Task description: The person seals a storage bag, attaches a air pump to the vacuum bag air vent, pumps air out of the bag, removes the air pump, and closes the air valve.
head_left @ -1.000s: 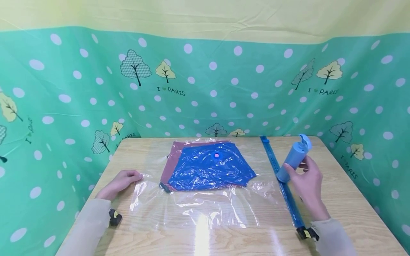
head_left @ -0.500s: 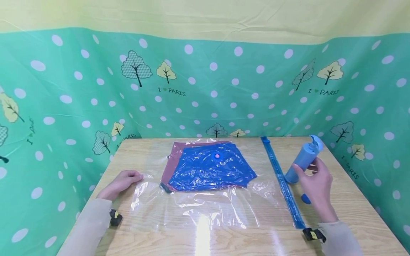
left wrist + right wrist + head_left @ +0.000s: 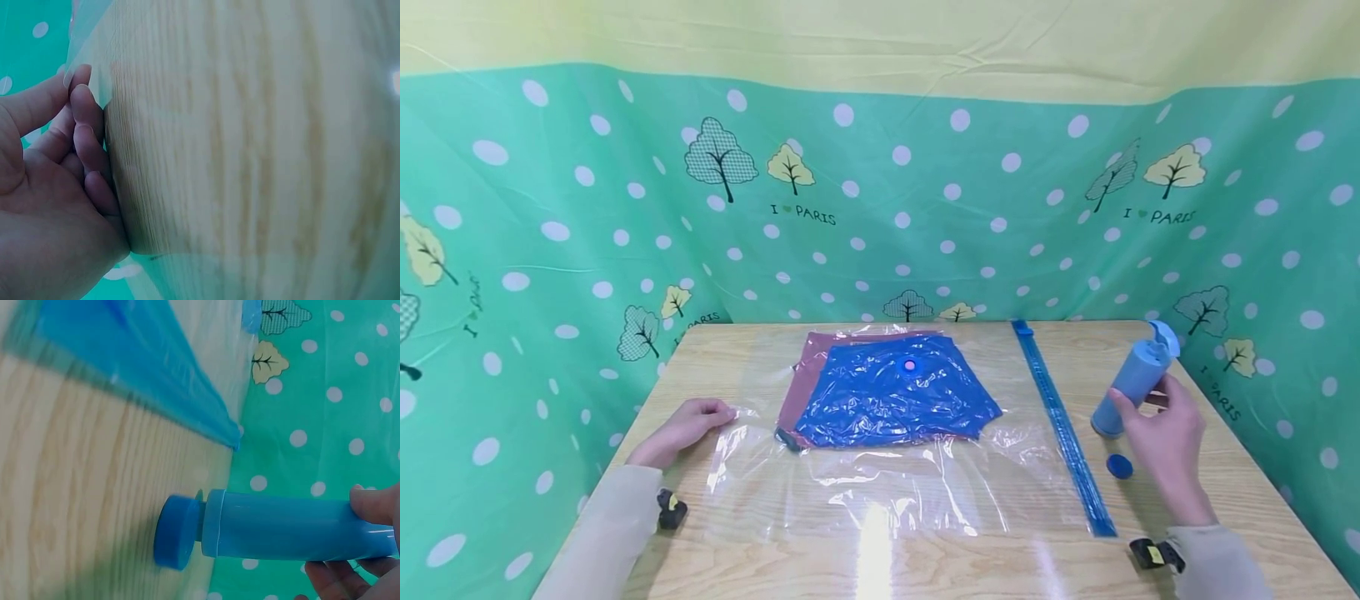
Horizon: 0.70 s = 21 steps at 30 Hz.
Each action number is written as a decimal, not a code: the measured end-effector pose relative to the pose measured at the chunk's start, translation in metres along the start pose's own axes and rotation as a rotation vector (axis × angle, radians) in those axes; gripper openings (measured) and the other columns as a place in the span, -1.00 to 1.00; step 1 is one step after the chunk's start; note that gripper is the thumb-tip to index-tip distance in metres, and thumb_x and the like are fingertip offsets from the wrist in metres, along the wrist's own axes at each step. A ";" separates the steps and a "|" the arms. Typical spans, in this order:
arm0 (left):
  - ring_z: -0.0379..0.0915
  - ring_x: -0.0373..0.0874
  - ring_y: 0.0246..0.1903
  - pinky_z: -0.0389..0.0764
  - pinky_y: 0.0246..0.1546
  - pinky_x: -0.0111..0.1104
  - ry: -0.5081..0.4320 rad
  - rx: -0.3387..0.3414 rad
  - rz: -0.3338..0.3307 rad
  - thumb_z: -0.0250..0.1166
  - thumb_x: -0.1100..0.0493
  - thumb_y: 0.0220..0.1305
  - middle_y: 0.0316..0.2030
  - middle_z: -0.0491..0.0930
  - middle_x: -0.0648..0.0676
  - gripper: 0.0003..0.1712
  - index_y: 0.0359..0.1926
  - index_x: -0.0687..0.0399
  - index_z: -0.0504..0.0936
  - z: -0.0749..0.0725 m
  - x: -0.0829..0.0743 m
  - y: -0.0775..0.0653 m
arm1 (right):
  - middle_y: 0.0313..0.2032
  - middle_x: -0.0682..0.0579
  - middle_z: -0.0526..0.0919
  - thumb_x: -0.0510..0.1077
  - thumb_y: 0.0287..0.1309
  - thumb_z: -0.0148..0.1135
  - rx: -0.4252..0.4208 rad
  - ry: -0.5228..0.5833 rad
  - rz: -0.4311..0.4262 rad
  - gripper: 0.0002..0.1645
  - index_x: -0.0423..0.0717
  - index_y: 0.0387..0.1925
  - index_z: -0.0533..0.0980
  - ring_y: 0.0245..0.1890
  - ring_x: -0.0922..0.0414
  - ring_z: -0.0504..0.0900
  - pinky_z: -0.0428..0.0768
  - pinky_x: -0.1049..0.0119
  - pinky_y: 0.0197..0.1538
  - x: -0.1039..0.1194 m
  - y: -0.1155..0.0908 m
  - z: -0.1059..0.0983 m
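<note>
A clear vacuum storage bag [image 3: 865, 492] lies flat, with folded blue cloth [image 3: 887, 408] and mauve cloth [image 3: 796, 392] inside. Its round valve [image 3: 910, 366] has a pink centre. My left hand [image 3: 688, 427] pinches the bag's left edge between thumb and forefinger, the other fingers curled, as the left wrist view [image 3: 62, 144] shows. In my right hand [image 3: 1172, 442] I grip a light-blue hand pump [image 3: 1133, 385], tilted, its top flap raised. Beside the pump's lower end lies a dark-blue round cap [image 3: 1120, 466], also seen in the right wrist view.
A blue zip strip [image 3: 1063, 425] runs along the bag's right edge, between bag and pump. All of this is on a wooden table [image 3: 1000, 567]. A green dotted curtain [image 3: 880, 233] hangs behind and at both sides.
My right hand has carried the pump rightward, away from the zip strip, and the round cap has come into view below it. My left hand stays at the bag's edge.
</note>
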<state>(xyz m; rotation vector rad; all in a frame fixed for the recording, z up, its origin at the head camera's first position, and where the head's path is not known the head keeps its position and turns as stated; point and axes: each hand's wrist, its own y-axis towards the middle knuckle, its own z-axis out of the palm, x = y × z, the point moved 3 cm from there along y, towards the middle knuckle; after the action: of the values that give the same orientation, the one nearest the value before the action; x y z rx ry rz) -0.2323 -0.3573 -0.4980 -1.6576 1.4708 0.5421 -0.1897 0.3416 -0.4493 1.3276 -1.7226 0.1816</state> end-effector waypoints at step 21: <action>0.34 -0.05 -0.19 0.34 -0.14 -0.22 0.007 -0.011 0.003 0.23 0.09 0.57 -0.26 0.54 0.02 -0.73 -0.18 0.22 0.66 0.001 -0.003 -0.001 | 0.13 -0.31 0.62 0.04 0.34 0.46 0.042 -0.041 0.030 -0.28 -0.31 0.32 0.45 -0.05 -0.03 0.54 0.38 0.44 -0.21 -0.020 0.006 -0.014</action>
<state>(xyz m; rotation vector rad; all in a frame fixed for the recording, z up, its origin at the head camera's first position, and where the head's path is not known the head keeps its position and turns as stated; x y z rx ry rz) -0.2321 -0.3548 -0.4964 -1.6676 1.4776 0.5474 -0.1868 0.3663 -0.4534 1.3451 -1.7826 0.2102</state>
